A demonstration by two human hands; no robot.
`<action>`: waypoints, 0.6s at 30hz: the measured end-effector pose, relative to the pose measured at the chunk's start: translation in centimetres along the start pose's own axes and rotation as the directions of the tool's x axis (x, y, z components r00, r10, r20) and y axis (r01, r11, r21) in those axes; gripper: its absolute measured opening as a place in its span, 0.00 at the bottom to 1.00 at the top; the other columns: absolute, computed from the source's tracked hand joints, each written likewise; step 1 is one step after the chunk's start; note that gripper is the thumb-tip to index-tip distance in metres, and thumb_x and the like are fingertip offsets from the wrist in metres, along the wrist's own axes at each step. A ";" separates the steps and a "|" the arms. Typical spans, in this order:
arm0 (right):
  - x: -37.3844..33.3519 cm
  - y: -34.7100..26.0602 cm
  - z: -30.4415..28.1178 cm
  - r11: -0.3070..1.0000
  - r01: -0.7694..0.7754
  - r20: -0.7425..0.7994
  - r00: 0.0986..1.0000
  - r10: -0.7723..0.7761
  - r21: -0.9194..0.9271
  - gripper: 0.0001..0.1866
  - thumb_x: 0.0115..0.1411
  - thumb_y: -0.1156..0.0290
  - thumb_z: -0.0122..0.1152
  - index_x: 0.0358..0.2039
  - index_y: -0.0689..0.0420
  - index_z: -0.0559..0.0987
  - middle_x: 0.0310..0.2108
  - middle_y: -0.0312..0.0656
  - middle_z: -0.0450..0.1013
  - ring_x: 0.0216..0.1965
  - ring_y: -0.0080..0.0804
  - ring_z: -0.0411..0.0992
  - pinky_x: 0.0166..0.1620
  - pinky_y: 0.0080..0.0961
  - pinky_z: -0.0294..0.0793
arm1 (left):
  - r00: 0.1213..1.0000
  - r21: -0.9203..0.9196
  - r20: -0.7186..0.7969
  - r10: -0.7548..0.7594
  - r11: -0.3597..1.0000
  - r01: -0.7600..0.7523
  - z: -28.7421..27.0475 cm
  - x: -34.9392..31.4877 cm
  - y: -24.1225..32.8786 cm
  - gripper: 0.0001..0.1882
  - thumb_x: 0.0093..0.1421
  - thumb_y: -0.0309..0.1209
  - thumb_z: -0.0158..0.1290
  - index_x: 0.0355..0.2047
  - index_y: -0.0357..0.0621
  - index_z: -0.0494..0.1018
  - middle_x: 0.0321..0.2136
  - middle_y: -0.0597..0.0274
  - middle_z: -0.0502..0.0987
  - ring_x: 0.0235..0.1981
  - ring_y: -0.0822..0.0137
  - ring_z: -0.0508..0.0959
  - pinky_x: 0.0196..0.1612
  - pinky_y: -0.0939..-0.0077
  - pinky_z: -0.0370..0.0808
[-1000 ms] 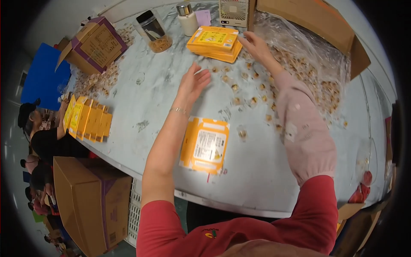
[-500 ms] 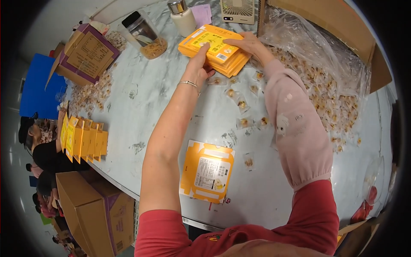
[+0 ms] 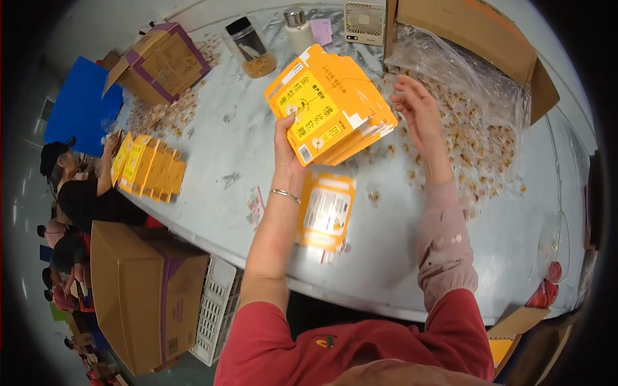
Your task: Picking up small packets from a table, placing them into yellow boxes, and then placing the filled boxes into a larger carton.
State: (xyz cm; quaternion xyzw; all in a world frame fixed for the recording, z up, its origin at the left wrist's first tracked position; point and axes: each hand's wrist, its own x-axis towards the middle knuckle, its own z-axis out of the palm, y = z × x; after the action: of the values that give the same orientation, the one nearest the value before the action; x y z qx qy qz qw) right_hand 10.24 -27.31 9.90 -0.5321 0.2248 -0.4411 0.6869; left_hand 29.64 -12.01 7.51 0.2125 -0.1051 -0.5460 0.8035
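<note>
My left hand (image 3: 288, 143) grips a thick stack of flat, unfolded orange-and-yellow cartons (image 3: 351, 96), thumb on top and the other fingers hidden beneath. The stack is raised above the table and tilted. To the right of it, my right hand (image 3: 420, 119) is off the cartons, its fingers apart and slightly curled, with nothing visible in them. Below the stack, one more flat carton (image 3: 329, 209) lies on the table, its printed white panel facing up.
Many small wrapped sweets (image 3: 476, 141) spill from a plastic-lined box (image 3: 476, 32) on the right. Further back stand a clear jar (image 3: 251, 51), a white flask (image 3: 298, 35) and a small fan (image 3: 364, 22). Upright yellow cartons (image 3: 148, 167) stand at left, near another person (image 3: 80, 183).
The stack has come nearer and turned more upright in my left hand. My right hand has let go of it and moved off to the right.
</note>
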 end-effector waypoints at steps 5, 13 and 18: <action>-6.9 2.4 3.6 0.910 -0.308 0.167 0.948 0.270 0.277 0.16 0.57 0.70 0.55 0.45 0.61 0.73 0.38 0.34 0.72 0.37 0.21 0.71 0.38 0.19 0.71 | 0.993 -0.082 -0.095 0.064 0.994 -0.072 0.0 -7.9 -3.0 0.26 0.54 0.35 0.46 0.53 0.40 0.61 0.50 0.51 0.70 0.47 0.57 0.74 0.49 0.62 0.74; -12.6 -0.4 5.6 0.967 -0.075 0.134 0.990 0.043 0.243 0.08 0.58 0.76 0.52 0.38 0.61 0.73 0.29 0.35 0.72 0.31 0.19 0.69 0.34 0.18 0.71 | 0.978 -0.230 -0.135 0.158 0.955 -0.186 0.3 -16.7 -3.5 0.27 0.60 0.41 0.46 0.56 0.41 0.59 0.52 0.53 0.67 0.51 0.57 0.71 0.51 0.59 0.72; -16.5 -3.7 7.1 0.972 0.209 0.196 0.963 -0.186 -0.109 0.06 0.61 0.74 0.50 0.37 0.61 0.71 0.26 0.35 0.69 0.29 0.19 0.68 0.32 0.17 0.68 | 0.961 -0.232 -0.200 0.190 0.944 -0.235 -2.8 -17.3 -2.3 0.25 0.61 0.42 0.44 0.56 0.43 0.60 0.52 0.54 0.68 0.51 0.58 0.71 0.51 0.60 0.71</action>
State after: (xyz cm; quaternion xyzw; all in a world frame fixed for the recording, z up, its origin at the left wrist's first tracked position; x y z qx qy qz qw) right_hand 6.02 -9.72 13.03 -0.6336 0.1337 -0.4409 0.6216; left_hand 22.24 3.85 5.04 0.1425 0.0139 -0.4442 0.8844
